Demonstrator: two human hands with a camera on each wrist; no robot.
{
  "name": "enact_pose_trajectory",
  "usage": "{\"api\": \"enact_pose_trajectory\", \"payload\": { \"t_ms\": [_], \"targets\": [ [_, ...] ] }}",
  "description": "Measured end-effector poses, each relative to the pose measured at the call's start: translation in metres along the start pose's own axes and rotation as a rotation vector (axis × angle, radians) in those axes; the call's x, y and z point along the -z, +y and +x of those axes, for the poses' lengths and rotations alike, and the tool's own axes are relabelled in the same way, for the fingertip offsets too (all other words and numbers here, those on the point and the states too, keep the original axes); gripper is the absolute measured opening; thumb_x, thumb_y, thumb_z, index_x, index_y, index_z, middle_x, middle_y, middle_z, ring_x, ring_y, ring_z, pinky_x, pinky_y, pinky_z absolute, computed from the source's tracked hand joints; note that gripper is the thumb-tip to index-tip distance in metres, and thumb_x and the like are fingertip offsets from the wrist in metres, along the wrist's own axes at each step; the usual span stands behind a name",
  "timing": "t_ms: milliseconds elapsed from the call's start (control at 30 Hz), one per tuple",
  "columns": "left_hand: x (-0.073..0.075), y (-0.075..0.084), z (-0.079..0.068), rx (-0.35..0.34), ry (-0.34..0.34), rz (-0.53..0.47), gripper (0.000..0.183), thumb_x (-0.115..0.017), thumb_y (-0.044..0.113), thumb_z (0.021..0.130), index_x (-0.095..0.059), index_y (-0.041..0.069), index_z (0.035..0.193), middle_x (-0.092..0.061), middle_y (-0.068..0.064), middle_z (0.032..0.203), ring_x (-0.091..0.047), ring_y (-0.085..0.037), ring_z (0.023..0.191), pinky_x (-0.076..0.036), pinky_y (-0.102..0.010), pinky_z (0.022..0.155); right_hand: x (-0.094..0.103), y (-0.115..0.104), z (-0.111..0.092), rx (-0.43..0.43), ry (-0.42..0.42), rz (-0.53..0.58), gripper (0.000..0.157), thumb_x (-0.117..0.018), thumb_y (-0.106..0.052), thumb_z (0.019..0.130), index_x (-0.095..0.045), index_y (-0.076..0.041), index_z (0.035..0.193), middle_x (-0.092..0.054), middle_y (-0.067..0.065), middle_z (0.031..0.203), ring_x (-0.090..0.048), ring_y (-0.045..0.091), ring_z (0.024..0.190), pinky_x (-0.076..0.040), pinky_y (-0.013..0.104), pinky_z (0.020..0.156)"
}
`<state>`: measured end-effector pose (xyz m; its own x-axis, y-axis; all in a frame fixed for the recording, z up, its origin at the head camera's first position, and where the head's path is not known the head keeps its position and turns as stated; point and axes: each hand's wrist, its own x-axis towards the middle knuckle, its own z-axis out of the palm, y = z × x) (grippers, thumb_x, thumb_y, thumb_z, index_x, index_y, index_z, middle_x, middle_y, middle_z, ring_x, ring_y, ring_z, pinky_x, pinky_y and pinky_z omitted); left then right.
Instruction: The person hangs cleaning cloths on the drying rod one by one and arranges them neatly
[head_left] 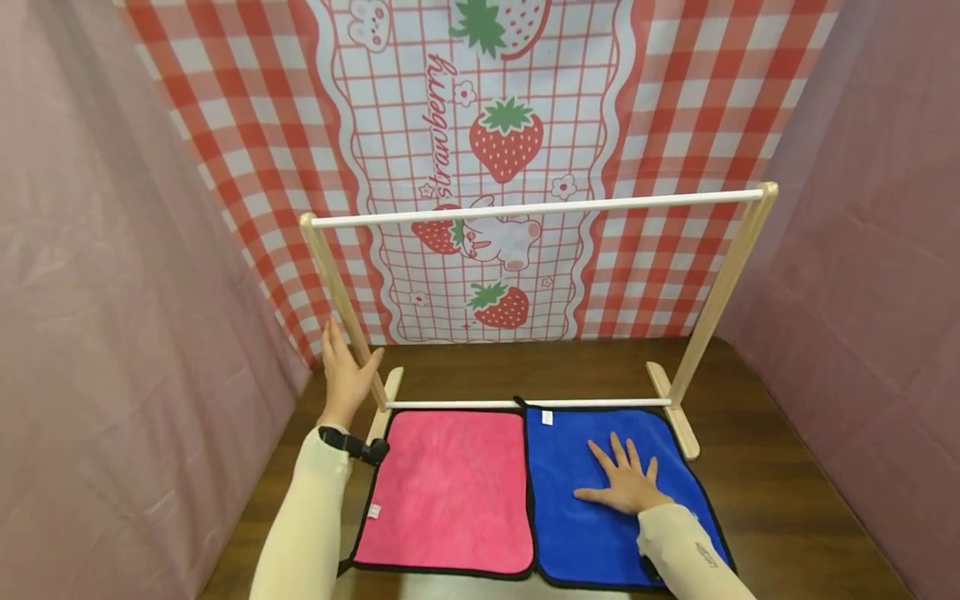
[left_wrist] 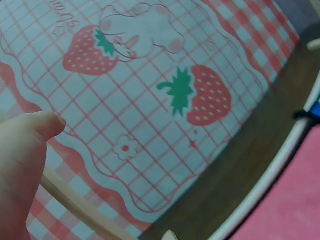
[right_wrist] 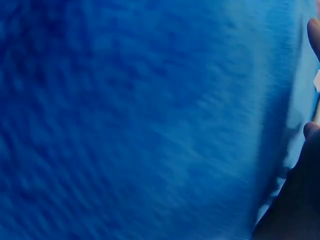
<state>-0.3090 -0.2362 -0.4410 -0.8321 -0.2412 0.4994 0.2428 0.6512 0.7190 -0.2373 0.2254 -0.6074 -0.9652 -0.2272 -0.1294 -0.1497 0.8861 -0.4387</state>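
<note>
The rack (head_left: 536, 209) stands on the brown wood-grain counter (head_left: 787, 475), its pale, smooth wooden posts set on long feet with rounded ends that seem meant to stop it tipping; slim white rods join the posts at top and bottom.

The pink cloth (head_left: 453, 492) lies flat before the rack's left half, the blue cloth (head_left: 570, 533) before its right half; both look soft and plush, roughly square with rounded corners and black edging, and their far edges run along the lower rod (head_left: 457, 404), perhaps to keep them lined up; the blue one's corner loop reaches onto that rod.

The right hand (head_left: 626, 485) is spread wide, fingers straight, palm down on the blue cloth in front of the rack, gripping nothing; the splay probably presses the pile evenly flat; the left hand (head_left: 348, 379) is open beside the rack's left post (head_left: 337, 300), thumb out and fingers extended, holding nothing, as if to steady the post, though I cannot tell whether it touches.

Behind the rack hangs a thin-looking strawberry-print sheet (head_left: 675, 108), red-checked at its sides.
</note>
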Motion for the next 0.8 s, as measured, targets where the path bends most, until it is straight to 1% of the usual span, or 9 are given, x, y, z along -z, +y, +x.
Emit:
{"api": "enact_pose_trajectory", "payload": {
  "t_ms": [100, 200, 267, 333, 433, 500, 633, 733, 800],
  "targets": [
    [0.000, 0.007, 0.011, 0.025, 0.018, -0.110, 0.096, -0.072, 0.011, 0.088, -0.007, -0.001, 0.158, -0.013, -0.029, 0.157, -0.018, -0.046, 0.144, -0.019, -0.055, 0.119, -0.002, 0.001, -0.001, -0.024, -0.023, 0.008, 0.111, -0.063, -0.077, 0.075, -0.031, -0.009, 0.155, -0.007, 0.033, 0.159, 0.002, 0.058, 0.142, 0.012, 0.082, 0.100],
    [0.000, 0.014, 0.020, 0.019, 0.064, -0.196, 0.091, -0.071, 0.005, 0.087, -0.013, 0.000, 0.157, -0.019, -0.029, 0.155, -0.027, -0.046, 0.139, -0.026, -0.053, 0.117, -0.006, 0.003, 0.001, -0.028, -0.013, 0.010, 0.110, -0.062, -0.078, 0.075, -0.030, -0.010, 0.156, -0.006, 0.031, 0.160, 0.003, 0.057, 0.143, 0.013, 0.081, 0.101],
    [0.000, 0.017, 0.024, 0.017, 0.091, -0.252, 0.086, -0.069, 0.000, 0.087, -0.017, -0.002, 0.156, -0.022, -0.029, 0.153, -0.031, -0.046, 0.137, -0.029, -0.052, 0.116, -0.009, 0.005, 0.003, -0.026, -0.003, 0.005, 0.109, -0.062, -0.078, 0.075, -0.031, -0.011, 0.156, -0.006, 0.030, 0.161, 0.003, 0.056, 0.143, 0.013, 0.080, 0.101],
    [0.000, 0.019, 0.028, 0.024, 0.117, -0.307, 0.081, -0.067, -0.003, 0.088, -0.021, -0.003, 0.155, -0.027, -0.028, 0.150, -0.035, -0.044, 0.134, -0.033, -0.050, 0.114, -0.012, 0.008, 0.005, -0.023, 0.003, -0.002, 0.109, -0.062, -0.078, 0.076, -0.031, -0.011, 0.156, -0.007, 0.030, 0.161, 0.002, 0.056, 0.143, 0.012, 0.080, 0.101],
    [0.000, 0.020, 0.032, 0.039, 0.145, -0.363, 0.075, -0.064, -0.005, 0.090, -0.024, -0.003, 0.153, -0.032, -0.028, 0.145, -0.041, -0.042, 0.127, -0.040, -0.049, 0.109, -0.015, 0.009, 0.006, -0.031, -0.004, -0.012, 0.109, -0.061, -0.079, 0.076, -0.031, -0.012, 0.156, -0.007, 0.029, 0.161, 0.001, 0.056, 0.144, 0.012, 0.080, 0.102],
    [0.000, 0.021, 0.035, 0.038, 0.170, -0.362, 0.070, -0.063, -0.004, 0.090, -0.028, -0.004, 0.151, -0.037, -0.028, 0.140, -0.045, -0.041, 0.120, -0.043, -0.051, 0.102, -0.015, 0.009, 0.006, -0.035, -0.007, -0.006, 0.108, -0.061, -0.078, 0.076, -0.031, -0.012, 0.156, -0.008, 0.029, 0.161, 0.001, 0.056, 0.143, 0.012, 0.080, 0.102],
    [0.003, 0.023, 0.041, -0.003, 0.231, -0.290, 0.060, -0.060, -0.006, 0.089, -0.037, -0.007, 0.145, -0.046, -0.030, 0.128, -0.048, -0.040, 0.111, -0.044, -0.051, 0.095, -0.014, 0.008, 0.006, -0.042, 0.001, 0.007, 0.107, -0.061, -0.078, 0.076, -0.033, -0.012, 0.156, -0.009, 0.028, 0.161, -0.001, 0.056, 0.143, 0.011, 0.080, 0.102],
    [0.006, 0.027, 0.047, -0.032, 0.263, -0.253, 0.055, -0.057, -0.008, 0.089, -0.042, -0.007, 0.142, -0.050, -0.030, 0.122, -0.051, -0.040, 0.107, -0.046, -0.048, 0.089, -0.013, 0.007, 0.006, -0.039, 0.014, 0.006, 0.105, -0.062, -0.076, 0.077, -0.034, -0.013, 0.155, -0.010, 0.028, 0.161, -0.003, 0.056, 0.143, 0.010, 0.080, 0.102],
    [0.008, 0.031, 0.050, -0.041, 0.268, -0.246, 0.054, -0.055, -0.009, 0.089, -0.043, -0.006, 0.142, -0.051, -0.030, 0.120, -0.053, -0.039, 0.104, -0.048, -0.046, 0.085, -0.012, 0.008, 0.006, -0.036, 0.026, 0.003, 0.103, -0.062, -0.076, 0.077, -0.035, -0.012, 0.154, -0.012, 0.028, 0.160, -0.004, 0.056, 0.143, 0.009, 0.081, 0.102]
  ]
}}
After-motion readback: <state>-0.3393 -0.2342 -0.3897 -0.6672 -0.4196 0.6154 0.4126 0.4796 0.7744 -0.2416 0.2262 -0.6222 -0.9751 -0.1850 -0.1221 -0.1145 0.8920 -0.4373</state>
